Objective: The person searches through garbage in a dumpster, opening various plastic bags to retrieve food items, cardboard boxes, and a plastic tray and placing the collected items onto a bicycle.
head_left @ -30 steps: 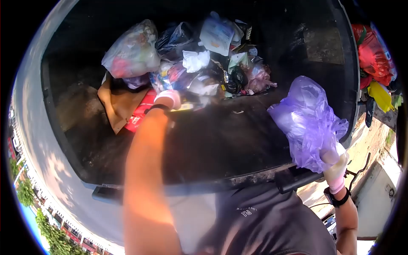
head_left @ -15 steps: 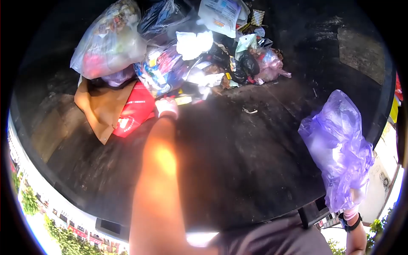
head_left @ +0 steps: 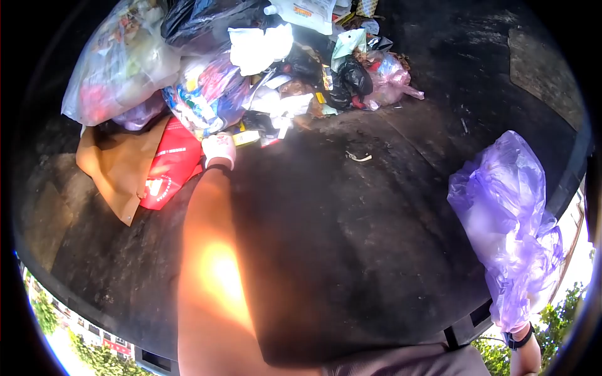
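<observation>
My left hand (head_left: 219, 149), in a pale glove, reaches to the near edge of a pile of rubbish. It is beside a red bag (head_left: 170, 166) and just below a clear bag of mixed waste (head_left: 210, 94). A small yellow-and-white box (head_left: 246, 138) lies to its right. Its fingers curl out of sight, so whether they grip anything is hidden. Low at the right, my right hand (head_left: 517, 324) is closed on the gathered end of a translucent purple plastic bag (head_left: 505, 207). The bag stands up above the hand, with something whitish showing inside.
A large clear rubbish bag (head_left: 119, 69) and a brown paper or card piece (head_left: 116, 166) lie at the left. White paper (head_left: 260, 47), a black bag (head_left: 357, 80) and a pink bag (head_left: 392, 84) are in the pile. The dark, dirty surface (head_left: 351, 250) has a raised curved rim.
The view has shifted, so the pile sits further left and higher. My left hand stays at the pile's edge near the red bag. My right hand still holds the purple bag.
</observation>
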Available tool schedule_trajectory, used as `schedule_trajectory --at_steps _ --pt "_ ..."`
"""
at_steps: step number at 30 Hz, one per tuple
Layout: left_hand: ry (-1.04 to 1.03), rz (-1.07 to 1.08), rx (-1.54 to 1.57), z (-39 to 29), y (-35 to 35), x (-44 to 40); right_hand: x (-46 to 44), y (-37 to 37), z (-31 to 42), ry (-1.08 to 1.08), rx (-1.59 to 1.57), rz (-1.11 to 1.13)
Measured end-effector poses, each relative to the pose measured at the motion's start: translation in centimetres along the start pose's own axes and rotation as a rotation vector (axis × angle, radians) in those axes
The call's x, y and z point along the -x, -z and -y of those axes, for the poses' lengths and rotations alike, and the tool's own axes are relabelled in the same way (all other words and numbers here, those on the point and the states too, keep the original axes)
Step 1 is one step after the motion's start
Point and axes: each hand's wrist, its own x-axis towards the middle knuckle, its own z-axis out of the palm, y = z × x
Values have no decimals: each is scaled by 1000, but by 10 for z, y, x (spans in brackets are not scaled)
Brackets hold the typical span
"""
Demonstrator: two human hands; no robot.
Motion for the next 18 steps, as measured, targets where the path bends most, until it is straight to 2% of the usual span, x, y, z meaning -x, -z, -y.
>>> schedule_trajectory --at_steps 1,3,4,9,13,14,17,18 --pt "-24 -22 64 3 2 1 -1 -2 0 6 8 1" --pt "-186 86 224 13 28 10 -3 -6 -4 21 17 5" --pt "-245 48 300 25 15 0 -5 -10 -5 36 17 7" --pt "-332 -9 355 36 122 57 -22 -30 -5 152 50 -4" --pt "-387 50 429 16 246 131 -30 -40 2 271 90 -37" --pt "-426 -15 483 13 259 137 -31 -42 5 299 108 -48" --pt "-639 -456 785 -10 300 160 -32 -56 28 400 218 -88" --pt "-653 -563 943 -31 326 178 -32 -72 67 508 297 -158"
